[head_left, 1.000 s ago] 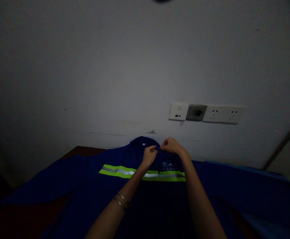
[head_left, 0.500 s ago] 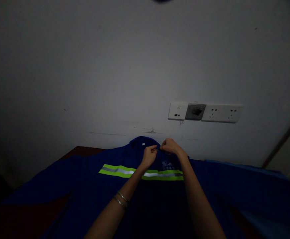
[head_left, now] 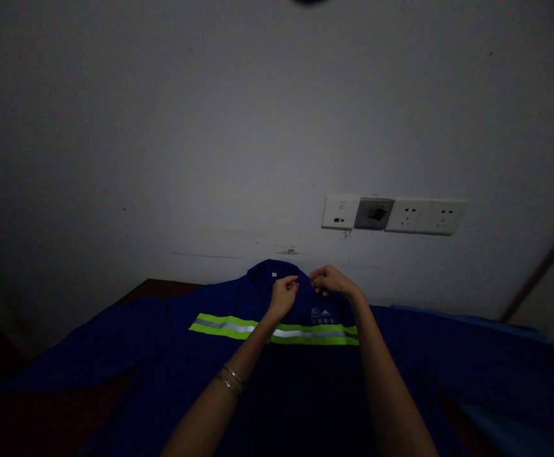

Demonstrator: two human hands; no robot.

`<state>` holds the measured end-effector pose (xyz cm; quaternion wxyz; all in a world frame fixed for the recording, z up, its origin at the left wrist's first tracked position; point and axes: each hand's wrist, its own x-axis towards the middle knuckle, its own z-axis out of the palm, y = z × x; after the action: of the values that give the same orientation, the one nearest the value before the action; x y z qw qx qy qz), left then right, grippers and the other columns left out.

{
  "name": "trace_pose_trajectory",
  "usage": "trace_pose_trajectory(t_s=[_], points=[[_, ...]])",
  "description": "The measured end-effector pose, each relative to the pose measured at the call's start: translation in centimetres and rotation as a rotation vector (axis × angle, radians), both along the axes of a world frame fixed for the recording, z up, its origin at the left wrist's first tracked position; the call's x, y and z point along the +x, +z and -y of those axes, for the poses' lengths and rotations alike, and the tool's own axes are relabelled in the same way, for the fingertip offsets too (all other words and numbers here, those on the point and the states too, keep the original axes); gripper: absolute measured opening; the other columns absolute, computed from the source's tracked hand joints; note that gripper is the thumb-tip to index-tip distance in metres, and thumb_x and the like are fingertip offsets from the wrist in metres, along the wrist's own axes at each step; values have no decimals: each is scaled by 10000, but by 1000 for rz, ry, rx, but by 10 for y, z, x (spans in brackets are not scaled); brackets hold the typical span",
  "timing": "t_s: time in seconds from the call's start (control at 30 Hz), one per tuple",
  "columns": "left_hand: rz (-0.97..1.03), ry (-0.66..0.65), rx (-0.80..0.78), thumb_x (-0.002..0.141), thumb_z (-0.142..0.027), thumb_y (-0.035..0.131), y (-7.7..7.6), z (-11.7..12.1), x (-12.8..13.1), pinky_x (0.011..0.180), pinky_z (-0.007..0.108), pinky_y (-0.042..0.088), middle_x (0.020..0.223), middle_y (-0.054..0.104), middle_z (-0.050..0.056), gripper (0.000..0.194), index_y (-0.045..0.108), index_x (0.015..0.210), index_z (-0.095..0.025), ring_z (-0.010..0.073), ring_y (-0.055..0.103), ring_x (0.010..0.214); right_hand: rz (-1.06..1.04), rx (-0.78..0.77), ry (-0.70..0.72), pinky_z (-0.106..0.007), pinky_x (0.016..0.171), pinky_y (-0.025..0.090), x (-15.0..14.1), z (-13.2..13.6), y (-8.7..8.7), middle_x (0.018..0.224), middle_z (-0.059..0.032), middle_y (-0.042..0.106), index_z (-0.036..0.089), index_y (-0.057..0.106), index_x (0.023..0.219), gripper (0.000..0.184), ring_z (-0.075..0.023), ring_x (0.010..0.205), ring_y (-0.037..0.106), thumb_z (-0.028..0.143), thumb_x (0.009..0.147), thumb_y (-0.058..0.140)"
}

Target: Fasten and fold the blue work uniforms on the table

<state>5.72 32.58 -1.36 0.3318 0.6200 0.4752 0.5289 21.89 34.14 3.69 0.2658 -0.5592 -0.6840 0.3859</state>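
Note:
A dark blue work jacket lies spread out, its collar toward the wall and its sleeves stretched to both sides. Across the chest runs a yellow-green and silver reflective stripe. My left hand is closed in a pinch on the collar's edge, near the neck opening. Just to its right, my right hand is at the collar's right side, fingers loosely apart, the tips at the fabric. Below it shows a pale printed logo. A small white label is inside the collar.
The jacket rests on a dark reddish table against a grey wall. A row of switches and sockets is on the wall at right. Lighter blue cloth shows under the right sleeve. The room is dim.
My right hand has loosened from a pinch, its fingers spreading, and has shifted slightly right along the collar. My left hand has hardly moved.

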Motion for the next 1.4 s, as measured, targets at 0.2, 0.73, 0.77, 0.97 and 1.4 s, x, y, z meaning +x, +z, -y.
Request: trace_pose_trajectory(t_s=[0.2,0.73,0.77,0.97,1.4], points=[[-8,1,34,756,-56,552,-1,0,0,864,328,480,972,693,97,265,679,976,-134,171,641,884,-63,2,16,-153,437,441,7,-5,-7,609,-7,653,115,584,984,320,-108,542,606,67,668,573],[28,-39,5,734,-54,535,-4,3,5,804,287,488,911,698,97,335,653,1045,-94,157,639,799,164,157,-83,-153,424,452,-13,-5,5,660,-25,640,108,594,804,143,-83,461,570,66,674,551],[49,-43,-3,730,-48,536,-4,2,5,806,284,487,923,697,99,336,657,1040,-97,156,639,808,184,153,-87,-149,420,444,-12,-5,4,660,-29,643,104,599,804,175,-83,452,571,36,653,542],[154,-37,-29,710,-31,550,-7,-2,7,775,263,488,906,699,88,328,678,1000,-115,143,632,793,293,165,-88,-157,435,416,-6,-6,-4,631,-43,652,94,633,720,230,-111,473,593,-42,574,520],[271,-71,-134,713,-107,561,-3,1,9,442,155,355,639,625,10,349,647,1051,-96,42,445,440,237,-62,-65,-209,484,494,-9,10,13,495,5,609,137,563,688,119,-132,466,603,46,640,623]])
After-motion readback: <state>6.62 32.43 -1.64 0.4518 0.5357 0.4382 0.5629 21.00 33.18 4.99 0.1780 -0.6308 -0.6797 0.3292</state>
